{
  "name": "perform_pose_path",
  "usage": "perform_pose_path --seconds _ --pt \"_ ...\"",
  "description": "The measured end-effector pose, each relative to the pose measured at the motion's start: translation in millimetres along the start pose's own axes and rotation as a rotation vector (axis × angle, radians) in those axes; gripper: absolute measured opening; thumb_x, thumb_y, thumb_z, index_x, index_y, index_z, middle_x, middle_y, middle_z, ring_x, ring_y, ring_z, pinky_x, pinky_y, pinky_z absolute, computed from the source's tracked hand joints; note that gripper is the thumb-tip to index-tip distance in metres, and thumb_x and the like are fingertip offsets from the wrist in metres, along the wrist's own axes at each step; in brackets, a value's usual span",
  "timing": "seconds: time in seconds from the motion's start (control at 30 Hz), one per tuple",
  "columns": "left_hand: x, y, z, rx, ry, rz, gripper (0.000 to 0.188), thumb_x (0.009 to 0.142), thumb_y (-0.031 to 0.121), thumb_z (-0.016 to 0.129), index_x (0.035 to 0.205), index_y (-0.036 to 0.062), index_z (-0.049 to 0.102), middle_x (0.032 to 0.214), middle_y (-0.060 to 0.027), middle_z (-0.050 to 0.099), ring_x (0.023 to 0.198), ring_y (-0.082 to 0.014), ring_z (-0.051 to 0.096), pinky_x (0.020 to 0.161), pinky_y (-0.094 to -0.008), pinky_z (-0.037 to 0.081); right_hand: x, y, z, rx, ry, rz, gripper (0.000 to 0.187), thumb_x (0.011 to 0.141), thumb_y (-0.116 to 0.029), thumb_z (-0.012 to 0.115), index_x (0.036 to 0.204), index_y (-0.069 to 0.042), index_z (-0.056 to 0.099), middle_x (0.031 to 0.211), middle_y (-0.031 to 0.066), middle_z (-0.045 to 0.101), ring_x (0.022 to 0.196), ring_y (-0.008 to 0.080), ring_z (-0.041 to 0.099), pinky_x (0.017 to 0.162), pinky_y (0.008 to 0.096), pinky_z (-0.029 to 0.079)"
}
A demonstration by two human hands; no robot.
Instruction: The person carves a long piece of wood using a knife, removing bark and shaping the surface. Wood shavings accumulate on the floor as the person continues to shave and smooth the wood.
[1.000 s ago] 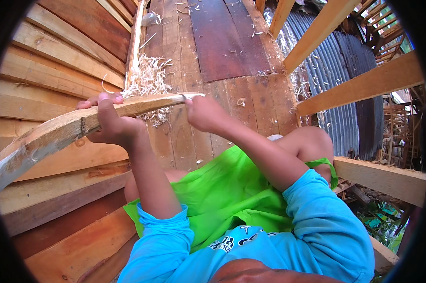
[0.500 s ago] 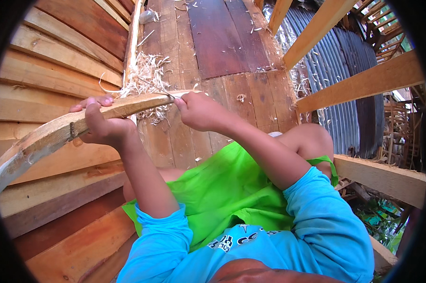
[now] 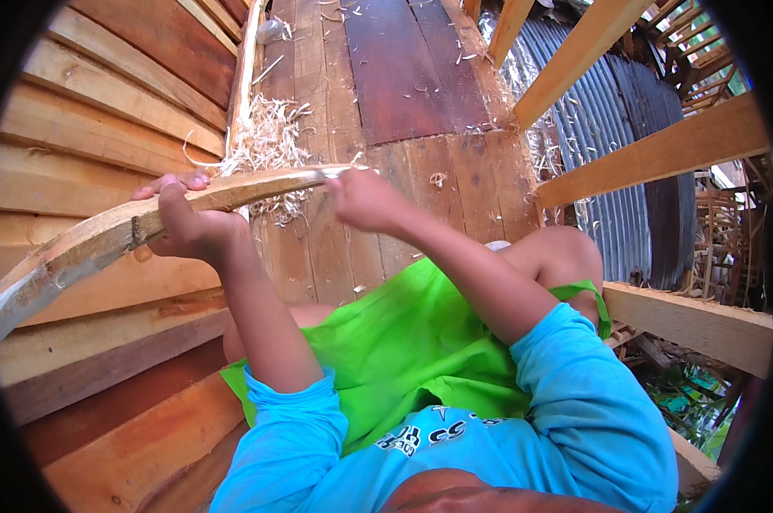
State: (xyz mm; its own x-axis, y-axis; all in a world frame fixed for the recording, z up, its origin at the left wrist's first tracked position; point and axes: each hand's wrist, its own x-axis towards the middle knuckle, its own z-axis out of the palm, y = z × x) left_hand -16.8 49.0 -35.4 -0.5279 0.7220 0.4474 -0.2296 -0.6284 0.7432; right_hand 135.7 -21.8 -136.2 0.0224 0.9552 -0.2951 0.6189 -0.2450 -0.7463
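A long curved strip of pale wood [image 3: 271, 183] reaches from the left rim to the middle of the view, its right end whitish and freshly shaved. My left hand [image 3: 197, 227] is wrapped round it from below, thumb on the near side and fingers on the far side. At the right end my right hand [image 3: 368, 203] is closed in a fist, slightly blurred. It holds a thin-bladed knife, whose blade showed across the wood a moment ago and can hardly be made out now.
Curled wood shavings [image 3: 271, 141] lie heaped on the plank floor [image 3: 318, 248] beyond the strip. A board wall [image 3: 96, 162] rises at the left. Wooden rails [image 3: 660, 154] and corrugated metal sheets [image 3: 609, 205] are at the right. My crossed legs in green shorts [image 3: 404, 325] are below.
My right hand has shifted slightly right, toward the tip of the strip, and its blade no longer shows clearly. The left hand keeps its grip almost unmoved.
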Motion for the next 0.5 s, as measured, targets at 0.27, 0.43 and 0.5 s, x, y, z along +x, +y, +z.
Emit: perform_pose_path --seconds 0.27,0.43,0.5 --pt "-8.4 2.3 11.3 -0.151 -0.096 -0.072 0.029 0.071 0.0 0.055 0.098 0.001 0.044 0.066 -0.0051 0.048 0.057 -0.013 0.048 0.058 -0.0289 0.047 21.8 64.5 13.6 -0.088 0.064 0.221 0.041 0.093 -0.026 0.043 0.091 0.009 0.063 0.099 0.031 0.062 0.095 0.0455 0.06 0.083 0.0501 0.047" --pt "-10.0 3.3 7.1 -0.054 -0.048 0.007 0.024 0.072 0.001 0.056 0.094 0.0009 0.045 0.064 -0.0047 0.048 0.055 -0.0122 0.048 0.058 -0.0295 0.047 11.7 2.6 -0.4 0.035 -0.041 0.098 0.041 0.094 -0.028 0.043 0.096 0.01 0.061 0.095 0.0336 0.061 0.088 0.045 0.062 0.081 0.0499 0.048" --pt "-13.3 4.5 13.7 -0.085 -0.053 -0.047 0.023 0.072 0.001 0.056 0.093 0.0009 0.045 0.064 -0.0047 0.048 0.055 -0.0122 0.048 0.059 -0.0296 0.047 22.9 53.9 6.7 -0.269 -0.076 -0.031 0.042 0.095 -0.027 0.041 0.097 0.01 0.059 0.092 0.0342 0.061 0.082 0.0445 0.063 0.079 0.0497 0.049"
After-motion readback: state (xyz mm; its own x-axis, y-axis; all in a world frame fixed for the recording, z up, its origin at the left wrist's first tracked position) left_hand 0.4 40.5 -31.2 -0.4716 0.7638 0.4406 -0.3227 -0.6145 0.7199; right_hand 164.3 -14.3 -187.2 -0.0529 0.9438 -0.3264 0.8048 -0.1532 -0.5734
